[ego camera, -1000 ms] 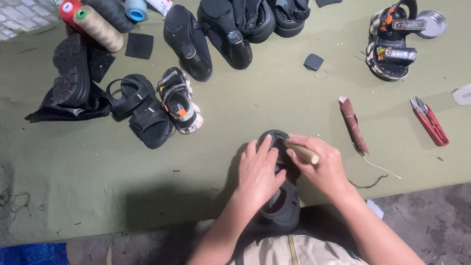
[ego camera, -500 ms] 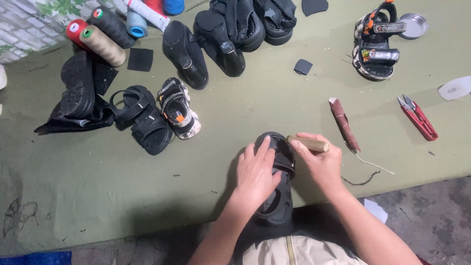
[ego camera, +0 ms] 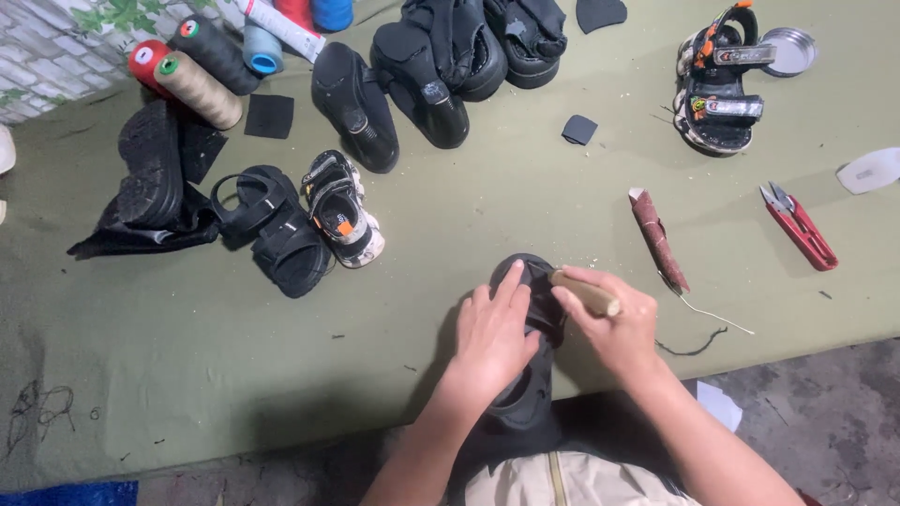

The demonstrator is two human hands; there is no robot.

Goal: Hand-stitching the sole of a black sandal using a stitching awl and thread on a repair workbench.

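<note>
At the near edge of an olive-green cloth work surface (ego camera: 141, 375), two bare hands meet over a black strapped sandal (ego camera: 525, 281) that lies lengthwise toward the person, its heel end off the edge above their lap. The left hand (ego camera: 492, 337) lies flat on the sandal's upper, fingers spread, pressing it down rather than clasping it. The right hand (ego camera: 614, 323) is clenched around a pale wooden-handled tool (ego camera: 586, 292); its working end meets the sandal's strap just beside the left fingertips, and the tip itself is hidden. This looks like hand stitching or piercing of the strap, in mid-stroke. Judging from the pose, the next move calls for a steady push through the strap while the left hand holds the sandal firm, with its fingers kept out of the tool's line.

Just right of the gripping hand lie a reddish-brown roll of abrasive paper (ego camera: 658, 239) and a loose thread (ego camera: 717, 319). Further right are red thread snips (ego camera: 799, 228) and a small white scrap (ego camera: 870, 171). Beyond the hands are a small black patch (ego camera: 578, 129), a child's sandal with orange trim (ego camera: 717, 80) and a round metal tin lid (ego camera: 787, 52). To the left sit a small grey and white sandal (ego camera: 342, 211), a black open sandal (ego camera: 272, 230), black shoes (ego camera: 403, 84) and cones of thread (ego camera: 192, 84). Nothing stands between the hands and the sandal; only the left fingers crowd the tool
</note>
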